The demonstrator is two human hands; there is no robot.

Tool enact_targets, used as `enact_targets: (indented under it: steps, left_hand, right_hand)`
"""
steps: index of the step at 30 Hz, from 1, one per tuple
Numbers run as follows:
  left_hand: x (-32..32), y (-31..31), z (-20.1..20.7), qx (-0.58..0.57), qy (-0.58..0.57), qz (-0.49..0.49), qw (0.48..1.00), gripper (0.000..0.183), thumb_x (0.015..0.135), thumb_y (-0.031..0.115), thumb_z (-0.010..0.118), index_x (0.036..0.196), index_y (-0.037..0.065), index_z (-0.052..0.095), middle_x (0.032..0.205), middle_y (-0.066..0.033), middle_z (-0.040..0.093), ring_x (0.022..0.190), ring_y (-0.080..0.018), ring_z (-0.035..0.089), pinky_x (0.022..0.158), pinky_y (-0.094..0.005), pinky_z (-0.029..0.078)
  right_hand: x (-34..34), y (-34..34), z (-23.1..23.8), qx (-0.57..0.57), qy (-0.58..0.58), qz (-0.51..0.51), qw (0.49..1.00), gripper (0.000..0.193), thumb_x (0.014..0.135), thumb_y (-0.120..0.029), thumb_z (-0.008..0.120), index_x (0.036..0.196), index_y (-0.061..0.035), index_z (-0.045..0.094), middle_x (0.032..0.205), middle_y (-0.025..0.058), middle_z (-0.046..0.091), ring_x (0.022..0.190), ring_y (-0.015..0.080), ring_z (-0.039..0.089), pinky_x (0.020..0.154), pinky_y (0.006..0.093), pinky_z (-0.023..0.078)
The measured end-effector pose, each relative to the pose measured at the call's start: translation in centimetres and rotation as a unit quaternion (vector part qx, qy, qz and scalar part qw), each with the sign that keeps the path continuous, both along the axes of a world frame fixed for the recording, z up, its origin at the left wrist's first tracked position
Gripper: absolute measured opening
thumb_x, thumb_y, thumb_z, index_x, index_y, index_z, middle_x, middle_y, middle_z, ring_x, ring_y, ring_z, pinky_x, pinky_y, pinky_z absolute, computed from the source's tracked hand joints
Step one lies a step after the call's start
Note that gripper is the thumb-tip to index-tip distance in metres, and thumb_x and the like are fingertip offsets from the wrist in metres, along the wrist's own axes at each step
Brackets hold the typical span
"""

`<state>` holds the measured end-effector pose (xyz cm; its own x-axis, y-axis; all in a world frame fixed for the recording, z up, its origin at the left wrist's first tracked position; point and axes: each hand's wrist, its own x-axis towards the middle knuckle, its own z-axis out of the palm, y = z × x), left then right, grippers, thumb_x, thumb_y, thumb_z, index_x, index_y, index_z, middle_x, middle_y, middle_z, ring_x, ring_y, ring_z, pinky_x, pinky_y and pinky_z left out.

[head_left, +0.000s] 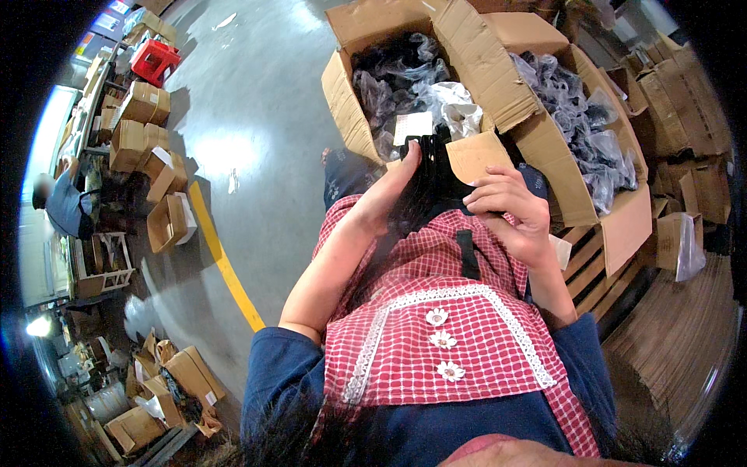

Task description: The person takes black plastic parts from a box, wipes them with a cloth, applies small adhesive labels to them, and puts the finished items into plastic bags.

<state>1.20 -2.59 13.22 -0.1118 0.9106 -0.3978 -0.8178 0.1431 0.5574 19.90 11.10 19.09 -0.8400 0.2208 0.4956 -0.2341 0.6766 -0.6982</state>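
My left hand [394,183] is closed against the side of a bundle of glossy black pieces [436,167], its thumb pointing up and its other fingers hidden. My right hand [513,208] has its fingers bent over the lower edge of a tan cardboard piece [476,154], right beside the black bundle. What lies under those fingers is partly hidden. A pale paper slip [413,127] shows just beyond my left thumb. Ahead of both hands stands an open carton [342,101] holding dark items in clear plastic bags [401,82] and a white plastic bag [459,109].
Another open carton [622,210] of bagged items stands at the right, above wooden slats [595,268]. Flat cardboard [677,350] is stacked at lower right. Along the left, past a yellow floor line [222,261], are boxes [144,101], a red stool [155,61] and a seated person [68,204].
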Motion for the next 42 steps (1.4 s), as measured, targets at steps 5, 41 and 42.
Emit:
enact_targets:
  steps: [5,41,42]
  left_hand:
    - [0.8,-0.7,3.0,-0.035,0.029,-0.005,0.999,0.060,0.098,0.057,0.049,0.127,0.005,0.057,0.110,-0.0118,0.069,0.094,-0.0198,0.069,0.080,-0.0292,0.059]
    - [0.2,-0.5,2.6,0.043,0.376,0.244,0.893,0.031,0.100,0.025,0.052,0.111,-0.001,0.062,0.091,-0.0058,0.069,0.076,-0.0136,0.065,0.066,-0.0258,0.054]
    - [-0.9,-0.7,2.5,0.032,0.339,0.190,0.921,0.032,0.101,0.027,0.050,0.113,-0.001,0.061,0.090,-0.0073,0.068,0.076,-0.0142,0.066,0.064,-0.0263,0.054]
  right_hand:
    - [-0.3,-0.3,-0.1,0.032,-0.075,-0.015,0.997,0.022,0.072,-0.004,0.073,0.094,-0.0077,0.071,0.117,0.0107,0.068,0.120,0.0312,0.059,0.107,0.0443,0.041]
    - [0.9,-3.0,-3.6,-0.311,-0.068,-0.149,0.936,0.029,0.076,-0.004,0.079,0.104,-0.0012,0.070,0.102,0.0091,0.071,0.092,0.0180,0.067,0.081,0.0302,0.052]
    - [1.6,-2.2,-3.3,-0.245,-0.053,-0.112,0.962,0.030,0.074,-0.004,0.079,0.103,-0.0021,0.071,0.103,0.0106,0.071,0.093,0.0207,0.068,0.082,0.0313,0.053]
